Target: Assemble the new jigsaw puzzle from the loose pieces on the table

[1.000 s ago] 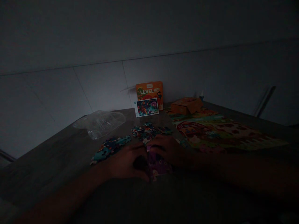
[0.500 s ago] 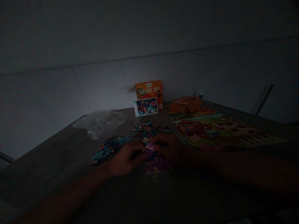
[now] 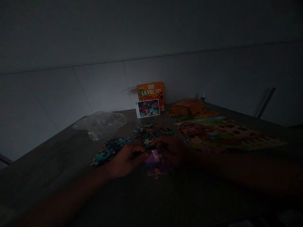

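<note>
A light purple puzzle piece [image 3: 153,158] is held low over a patch of joined darker purple puzzle pieces [image 3: 158,170]. My left hand [image 3: 129,159] is closed, with thumb and fingertips at the piece's left edge. From the other side my right hand [image 3: 174,149] curls round with its fingers bent at the right edge; deep shadow hides part of this grip. Just beyond my fingers is a heap of loose puzzle pieces [image 3: 151,130]. More blue and teal pieces [image 3: 107,151] lie beside my left hand.
Behind the heap, a picture card [image 3: 148,108] leans on an upright orange box [image 3: 151,88]. A clear plastic bag [image 3: 101,123] lies at the left. To the right are a finished farm puzzle [image 3: 220,134] and an open orange box [image 3: 187,107]. The room is very dark.
The light purple piece has shifted slightly toward me, over the joined pieces, and more of its face shows. Both hands have moved only a little.
</note>
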Available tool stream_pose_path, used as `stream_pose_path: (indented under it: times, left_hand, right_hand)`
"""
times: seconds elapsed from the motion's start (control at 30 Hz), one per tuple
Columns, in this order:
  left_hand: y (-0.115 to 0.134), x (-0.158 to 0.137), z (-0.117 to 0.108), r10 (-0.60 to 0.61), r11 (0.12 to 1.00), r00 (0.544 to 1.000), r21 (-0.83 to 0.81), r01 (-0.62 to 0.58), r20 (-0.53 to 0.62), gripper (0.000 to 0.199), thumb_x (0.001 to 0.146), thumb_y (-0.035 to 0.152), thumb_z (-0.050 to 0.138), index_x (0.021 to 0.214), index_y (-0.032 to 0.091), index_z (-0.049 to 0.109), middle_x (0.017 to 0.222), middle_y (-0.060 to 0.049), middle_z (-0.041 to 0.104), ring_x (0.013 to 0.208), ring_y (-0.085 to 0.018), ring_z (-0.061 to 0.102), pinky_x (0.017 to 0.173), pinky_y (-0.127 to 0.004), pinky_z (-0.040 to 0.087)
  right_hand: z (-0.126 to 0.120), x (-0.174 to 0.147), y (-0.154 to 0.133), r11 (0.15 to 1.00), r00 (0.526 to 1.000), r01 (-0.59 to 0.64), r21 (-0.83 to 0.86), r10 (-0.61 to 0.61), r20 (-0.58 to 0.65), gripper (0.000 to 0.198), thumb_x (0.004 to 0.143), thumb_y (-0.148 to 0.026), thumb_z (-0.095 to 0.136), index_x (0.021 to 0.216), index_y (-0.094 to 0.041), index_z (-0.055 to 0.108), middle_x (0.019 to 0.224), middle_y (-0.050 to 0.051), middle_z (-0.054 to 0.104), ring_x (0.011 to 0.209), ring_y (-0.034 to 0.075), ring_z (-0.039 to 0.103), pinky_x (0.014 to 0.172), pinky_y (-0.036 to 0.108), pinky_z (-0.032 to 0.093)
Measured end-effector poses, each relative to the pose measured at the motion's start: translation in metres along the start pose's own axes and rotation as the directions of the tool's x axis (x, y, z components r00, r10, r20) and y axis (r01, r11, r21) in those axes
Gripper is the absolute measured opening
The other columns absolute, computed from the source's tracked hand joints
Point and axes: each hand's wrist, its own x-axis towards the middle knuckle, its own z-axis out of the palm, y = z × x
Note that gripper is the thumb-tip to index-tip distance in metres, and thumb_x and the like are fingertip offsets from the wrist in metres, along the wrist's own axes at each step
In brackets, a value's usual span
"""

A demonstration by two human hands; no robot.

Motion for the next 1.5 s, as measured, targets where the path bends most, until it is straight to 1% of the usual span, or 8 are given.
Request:
stream_pose_path:
  times: [0.13,0.3,0.43,0.5,0.57,0.83,1.17,1.5]
  left_hand:
    - [0.001,-0.001,0.002,0.02,1.0,1.0,0.014,-0.02,0.017,0.04,0.095,0.04,0.048,0.064,0.016,0.048,0.063,0.003,0.038,0.059,-0.011,0.037,0.053,-0.022,0.029]
    - [0.004,-0.001,0.003,0.074,0.997,0.997,0.034,-0.073,-0.029,0.04,0.099,0.037,0.044,0.067,0.016,0.05,0.065,0.002,0.043,0.059,-0.011,0.042,0.055,-0.022,0.034]
    - [0.004,-0.003,0.002,0.223,0.967,0.973,0.112,-0.228,0.059,0.025,0.096,0.04,0.057,0.103,0.018,0.066,0.098,-0.006,0.065,0.091,-0.02,0.059,0.081,-0.031,0.047]
    - [0.001,-0.004,0.0,0.265,0.945,0.952,0.153,-0.288,0.154,0.045,0.086,0.044,0.071,0.123,0.022,0.06,0.119,-0.008,0.063,0.109,-0.026,0.056,0.095,-0.039,0.045]
    - [-0.001,-0.003,-0.003,0.27,0.925,0.935,0.207,-0.318,0.23,0.059,0.078,0.042,0.079,0.13,0.023,0.057,0.127,-0.01,0.06,0.117,-0.029,0.053,0.102,-0.044,0.042]
    - [0.001,-0.002,-0.01,0.264,0.908,0.927,0.255,-0.331,0.266,0.025,0.083,0.031,0.074,0.103,0.018,0.066,0.111,-0.008,0.063,0.104,-0.025,0.058,0.091,-0.038,0.048]
    - [0.006,-0.003,-0.011,0.213,0.871,0.937,0.381,-0.31,0.277,0.028,0.081,0.032,0.072,0.103,0.018,0.063,0.104,-0.008,0.059,0.095,-0.025,0.058,0.084,-0.038,0.049]
    - [0.004,-0.01,-0.029,0.198,0.848,0.921,0.413,-0.332,0.334,0.027,0.076,0.031,0.076,0.093,0.019,0.058,0.098,-0.005,0.057,0.09,-0.022,0.055,0.076,-0.031,0.045]
  right_hand:
    - [-0.002,0.002,0.001,0.992,0.992,-0.122,0.031,0.123,-0.013,0.026,0.078,-0.007,0.046,0.095,-0.013,0.065,0.072,0.001,0.062,0.064,0.011,0.056,0.058,0.021,0.042]
    - [0.0,0.0,0.003,1.0,0.997,-0.012,0.017,0.01,0.077,0.025,0.086,-0.02,0.053,0.106,-0.013,0.066,0.076,0.002,0.064,0.062,0.011,0.054,0.057,0.022,0.042]
    - [0.002,0.0,0.002,1.0,0.994,-0.003,0.03,0.0,0.111,0.023,0.085,-0.022,0.057,0.103,-0.013,0.067,0.078,0.003,0.066,0.066,0.012,0.058,0.061,0.023,0.045]
    - [0.001,0.001,0.002,0.999,0.992,-0.011,0.04,0.007,0.122,0.02,0.084,-0.021,0.057,0.098,-0.012,0.068,0.077,0.004,0.067,0.066,0.012,0.059,0.06,0.022,0.045]
    - [0.0,0.001,0.003,0.999,0.988,-0.018,0.037,0.012,0.157,0.018,0.082,-0.02,0.058,0.093,-0.012,0.069,0.074,0.004,0.067,0.062,0.011,0.058,0.057,0.021,0.043]
    - [0.001,-0.004,0.01,0.997,0.976,-0.007,0.072,-0.008,0.218,0.018,0.081,-0.022,0.058,0.091,-0.012,0.069,0.067,0.001,0.062,0.056,0.009,0.053,0.053,0.019,0.039]
    - [-0.003,-0.005,0.007,0.99,0.954,0.074,0.117,-0.104,0.28,0.027,0.081,-0.019,0.056,0.104,-0.012,0.068,0.067,-0.003,0.052,0.052,0.007,0.043,0.05,0.018,0.035]
    - [-0.007,-0.008,-0.009,0.992,0.876,0.094,0.084,-0.122,0.466,0.04,0.082,-0.022,0.06,0.122,-0.014,0.063,0.056,-0.007,0.053,0.046,0.007,0.047,0.047,0.016,0.035]
